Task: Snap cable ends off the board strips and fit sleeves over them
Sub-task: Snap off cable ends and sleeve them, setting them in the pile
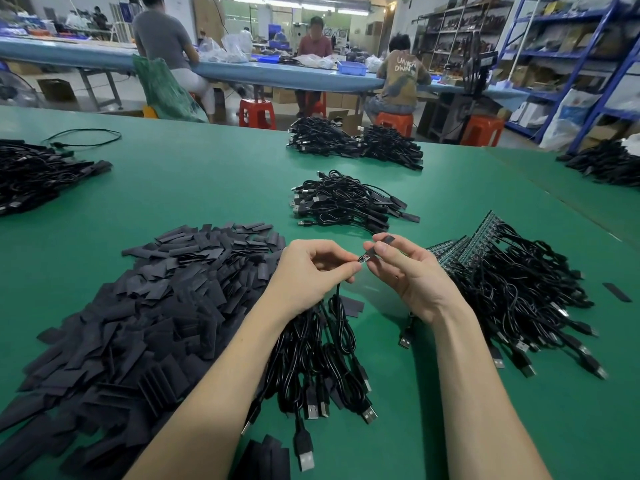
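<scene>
My left hand (pixel 313 268) pinches the small board end of a black cable (pixel 362 259), and a bunch of black USB cables (pixel 325 355) hangs down from that hand onto the green table. My right hand (pixel 405 268) pinches a flat black sleeve (pixel 381 244), whose lower mouth meets the tip of the cable end. A big heap of loose black sleeves (pixel 149 306) lies to the left. Green board strips with cables attached (pixel 485 237) are piled to the right.
A pile of sleeved cables (pixel 346 200) lies just beyond my hands, with more cable piles at far centre (pixel 356 143), far left (pixel 38 174) and far right (pixel 606 161). A stray sleeve (pixel 618 292) lies at the right. People sit at a blue bench behind the table.
</scene>
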Demonstrator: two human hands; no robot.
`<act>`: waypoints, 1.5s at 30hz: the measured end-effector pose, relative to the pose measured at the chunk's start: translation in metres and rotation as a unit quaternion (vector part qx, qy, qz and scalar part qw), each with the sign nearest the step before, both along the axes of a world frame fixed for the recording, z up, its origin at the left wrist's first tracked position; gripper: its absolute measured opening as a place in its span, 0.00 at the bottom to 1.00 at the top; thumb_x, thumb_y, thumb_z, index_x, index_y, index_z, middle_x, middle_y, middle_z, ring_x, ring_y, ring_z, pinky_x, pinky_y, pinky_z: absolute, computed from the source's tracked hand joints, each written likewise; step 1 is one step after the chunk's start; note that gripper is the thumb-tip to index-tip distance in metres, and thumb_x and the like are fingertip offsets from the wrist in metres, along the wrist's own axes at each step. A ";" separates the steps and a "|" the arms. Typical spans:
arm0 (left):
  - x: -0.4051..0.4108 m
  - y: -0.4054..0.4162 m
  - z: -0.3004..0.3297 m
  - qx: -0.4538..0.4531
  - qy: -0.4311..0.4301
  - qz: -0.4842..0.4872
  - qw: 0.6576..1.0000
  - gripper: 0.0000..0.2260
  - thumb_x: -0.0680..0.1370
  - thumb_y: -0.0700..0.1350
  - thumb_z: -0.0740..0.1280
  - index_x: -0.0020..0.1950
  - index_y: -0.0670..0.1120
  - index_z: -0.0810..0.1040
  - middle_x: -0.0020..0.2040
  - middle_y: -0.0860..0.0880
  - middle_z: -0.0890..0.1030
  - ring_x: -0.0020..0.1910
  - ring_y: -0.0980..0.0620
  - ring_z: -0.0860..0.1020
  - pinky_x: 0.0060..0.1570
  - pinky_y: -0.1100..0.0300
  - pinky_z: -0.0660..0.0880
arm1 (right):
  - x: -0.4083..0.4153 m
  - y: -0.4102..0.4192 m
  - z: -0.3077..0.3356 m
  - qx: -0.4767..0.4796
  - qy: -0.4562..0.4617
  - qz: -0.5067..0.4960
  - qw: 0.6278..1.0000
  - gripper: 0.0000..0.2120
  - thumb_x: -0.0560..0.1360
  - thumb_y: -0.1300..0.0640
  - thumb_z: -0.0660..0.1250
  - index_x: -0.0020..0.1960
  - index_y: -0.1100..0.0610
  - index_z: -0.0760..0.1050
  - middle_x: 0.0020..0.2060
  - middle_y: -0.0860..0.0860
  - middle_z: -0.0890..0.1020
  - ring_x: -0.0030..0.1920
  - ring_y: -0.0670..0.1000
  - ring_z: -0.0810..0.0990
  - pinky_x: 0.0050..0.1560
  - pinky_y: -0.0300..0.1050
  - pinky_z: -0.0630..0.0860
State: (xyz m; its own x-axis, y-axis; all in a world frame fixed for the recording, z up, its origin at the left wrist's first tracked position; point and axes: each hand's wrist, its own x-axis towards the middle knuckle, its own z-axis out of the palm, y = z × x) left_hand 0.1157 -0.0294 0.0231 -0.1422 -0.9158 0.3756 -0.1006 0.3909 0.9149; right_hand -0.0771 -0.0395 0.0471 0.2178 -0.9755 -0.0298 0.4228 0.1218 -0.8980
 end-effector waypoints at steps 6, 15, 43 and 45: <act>0.000 0.001 0.000 -0.001 0.006 -0.018 1.000 0.03 0.73 0.43 0.77 0.45 0.49 0.87 0.38 0.48 0.87 0.39 0.48 0.86 0.47 0.59 0.81 | -0.002 0.001 0.000 0.015 -0.009 -0.002 1.000 0.08 0.68 0.62 0.75 0.47 0.59 0.85 0.46 0.56 0.86 0.44 0.50 0.86 0.46 0.37 0.81; 0.000 -0.002 -0.003 -0.003 0.028 -0.029 0.999 0.03 0.73 0.43 0.78 0.45 0.50 0.87 0.39 0.47 0.87 0.40 0.49 0.86 0.47 0.61 0.79 | 0.001 0.000 -0.001 0.014 -0.012 0.003 1.000 0.04 0.69 0.61 0.74 0.43 0.57 0.87 0.45 0.55 0.87 0.44 0.48 0.86 0.45 0.36 0.81; -0.006 0.002 0.003 -0.029 -0.007 0.033 0.999 0.03 0.74 0.41 0.77 0.46 0.48 0.86 0.39 0.50 0.87 0.38 0.50 0.86 0.46 0.55 0.82 | 0.004 -0.001 -0.003 0.005 -0.010 0.010 1.000 0.11 0.69 0.61 0.74 0.52 0.60 0.84 0.47 0.56 0.86 0.43 0.50 0.85 0.46 0.37 0.81; -0.005 0.002 0.002 -0.026 -0.011 0.034 0.999 0.03 0.73 0.41 0.77 0.45 0.49 0.87 0.38 0.50 0.87 0.39 0.50 0.86 0.47 0.54 0.82 | 0.004 -0.001 -0.003 0.004 -0.010 0.009 1.000 0.10 0.69 0.62 0.75 0.50 0.59 0.84 0.46 0.57 0.86 0.43 0.50 0.85 0.46 0.37 0.81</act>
